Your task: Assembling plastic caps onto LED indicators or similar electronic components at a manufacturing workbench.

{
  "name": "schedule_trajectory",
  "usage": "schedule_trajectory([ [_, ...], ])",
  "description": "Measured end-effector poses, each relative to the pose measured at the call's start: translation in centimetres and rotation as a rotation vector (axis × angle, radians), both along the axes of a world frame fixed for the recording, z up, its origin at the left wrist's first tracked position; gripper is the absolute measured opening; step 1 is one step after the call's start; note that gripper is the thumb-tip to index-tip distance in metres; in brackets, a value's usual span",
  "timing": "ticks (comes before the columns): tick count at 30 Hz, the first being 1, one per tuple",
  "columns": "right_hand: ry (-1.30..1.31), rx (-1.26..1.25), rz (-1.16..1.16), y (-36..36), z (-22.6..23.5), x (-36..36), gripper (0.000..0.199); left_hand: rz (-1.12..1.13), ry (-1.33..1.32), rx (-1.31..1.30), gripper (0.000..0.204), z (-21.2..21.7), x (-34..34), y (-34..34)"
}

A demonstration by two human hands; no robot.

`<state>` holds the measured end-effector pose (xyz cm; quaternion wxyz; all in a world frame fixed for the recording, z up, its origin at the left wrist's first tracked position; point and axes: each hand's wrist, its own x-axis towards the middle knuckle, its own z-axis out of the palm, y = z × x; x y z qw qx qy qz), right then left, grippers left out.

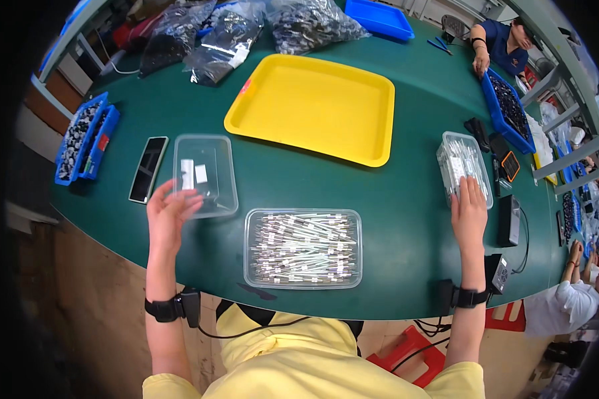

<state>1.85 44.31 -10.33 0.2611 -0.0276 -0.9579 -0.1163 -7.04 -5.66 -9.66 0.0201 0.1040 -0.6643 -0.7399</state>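
Observation:
My left hand [168, 214] is over the near left corner of a clear plastic tub [221, 193], its fingers loosely stretched and apart. Two small white pieces [201, 174] show in that tub. On the right, my right hand [470, 214] lies with extended fingers on the near part of another clear box [484, 176] that holds thin whitish parts. Whether its fingertips pinch any of them is hidden. Between the hands, nearest me, a clear rectangular container is full of thin rod-like parts [304, 247] with pale middles and metallic ends.
Beyond the hands lies a yellow tray [313, 110]. A phone [148, 169] sits left of the tub, with blue bins [101, 149] farther left. Plastic bags [313, 26] line the back. At right are a blue tray [491, 100], a black device [509, 221] and two other people.

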Motion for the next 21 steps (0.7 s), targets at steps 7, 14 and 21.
schedule_trajectory([
  [7,-0.103,-0.018,-0.007,-5.3,1.1,5.2,0.044,0.036,0.098,-0.147,0.038,-4.5,-1.6,-0.9],
  [14,-0.190,-0.022,-0.033,-6.5,1.7,6.7,0.047,0.072,0.232,-0.131,0.036,-5.3,-1.3,-0.9],
  [21,-0.195,-0.035,-0.039,-6.7,1.5,6.3,0.048,0.107,0.231,-0.147,0.034,-5.3,-1.4,-0.7],
])
